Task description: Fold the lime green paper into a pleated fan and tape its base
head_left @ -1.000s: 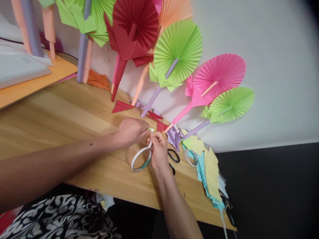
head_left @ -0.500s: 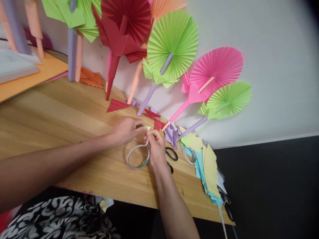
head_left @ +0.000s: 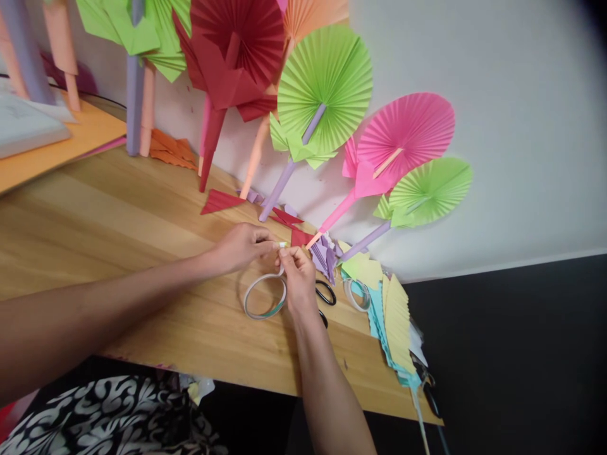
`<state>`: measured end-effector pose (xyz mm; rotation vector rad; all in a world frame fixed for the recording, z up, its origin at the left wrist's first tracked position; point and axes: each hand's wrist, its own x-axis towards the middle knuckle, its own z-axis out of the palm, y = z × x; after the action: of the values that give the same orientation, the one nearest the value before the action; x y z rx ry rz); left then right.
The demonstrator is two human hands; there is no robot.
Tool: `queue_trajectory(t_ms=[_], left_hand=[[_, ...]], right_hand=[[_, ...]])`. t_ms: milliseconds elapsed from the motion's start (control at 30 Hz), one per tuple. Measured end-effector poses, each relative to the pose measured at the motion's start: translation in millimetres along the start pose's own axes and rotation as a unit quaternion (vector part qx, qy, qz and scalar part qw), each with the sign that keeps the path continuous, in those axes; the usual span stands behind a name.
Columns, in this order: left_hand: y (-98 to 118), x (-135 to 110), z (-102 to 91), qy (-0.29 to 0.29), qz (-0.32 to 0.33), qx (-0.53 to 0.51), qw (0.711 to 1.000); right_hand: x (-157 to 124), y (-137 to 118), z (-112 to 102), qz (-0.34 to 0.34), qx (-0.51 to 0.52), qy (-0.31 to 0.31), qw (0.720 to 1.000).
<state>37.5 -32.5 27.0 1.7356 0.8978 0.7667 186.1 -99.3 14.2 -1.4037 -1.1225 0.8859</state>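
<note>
My left hand (head_left: 239, 248) is pinched closed, its fingertips at a small white piece with a yellowish edge (head_left: 283, 244). Just to its right, the fingers of my right hand (head_left: 300, 275) are closed on a strip leading from a thin roll of tape (head_left: 246, 302). The roll is a wide, whitish ring with some teal inside, tilted below the fingers, and I cannot tell whether it touches the table. Both hands' fingertips nearly meet. Beside my right hand lie scissors (head_left: 326, 292) with black handles, partly hidden by the hand.
On the wooden table (head_left: 118, 253), a second tape roll (head_left: 356, 295) lies by yellow pleated paper (head_left: 398, 322) and purple scraps (head_left: 325, 258). Along the wall stand paper fans in green (head_left: 346, 76), pink (head_left: 417, 126) and red (head_left: 260, 50). Orange card (head_left: 102, 126) lies at the left.
My hands stay close together with only a slight shift of the fingers. The tape roll has tilted and swung a little. The whole view has moved slightly.
</note>
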Motion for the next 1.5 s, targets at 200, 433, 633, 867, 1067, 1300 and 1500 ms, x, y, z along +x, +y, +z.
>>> queue_trajectory(t_ms=[200,433,633,867,1067,1300,1500], left_hand=[[-3.8,1.2,1.3,-0.006,-0.011,-0.026,1.0],[-2.8,0.4,0.7,-0.038,-0.021,-0.084,0.996],[0.2,-1.0,-0.2,-0.058,-0.03,-0.102,0.993],[-4.1,-0.5,1.3,-0.074,-0.022,-0.134,0.988],[-7.5,0.7,2.8,-0.081,-0.022,-0.166,0.983],[-8.8,0.8,2.4,-0.115,-0.013,-0.197,0.974],[-6.3,-0.8,1.1,-0.127,-0.031,-0.217,0.967]], right_hand=[[2.3,0.9,-5.8,-0.018,-0.037,-0.003,0.999],[2.8,1.0,-9.5,-0.003,-0.018,-0.004,1.0],[1.9,3.0,-9.6,0.017,0.016,-0.008,1.0],[0.9,-1.0,-11.0,0.034,0.044,-0.015,0.998],[0.5,-2.4,-9.0,0.045,0.052,-0.011,0.998],[1.4,1.1,-11.0,0.052,0.091,-0.011,0.994],[0.4,0.3,-11.9,0.044,0.082,-0.023,0.995]])
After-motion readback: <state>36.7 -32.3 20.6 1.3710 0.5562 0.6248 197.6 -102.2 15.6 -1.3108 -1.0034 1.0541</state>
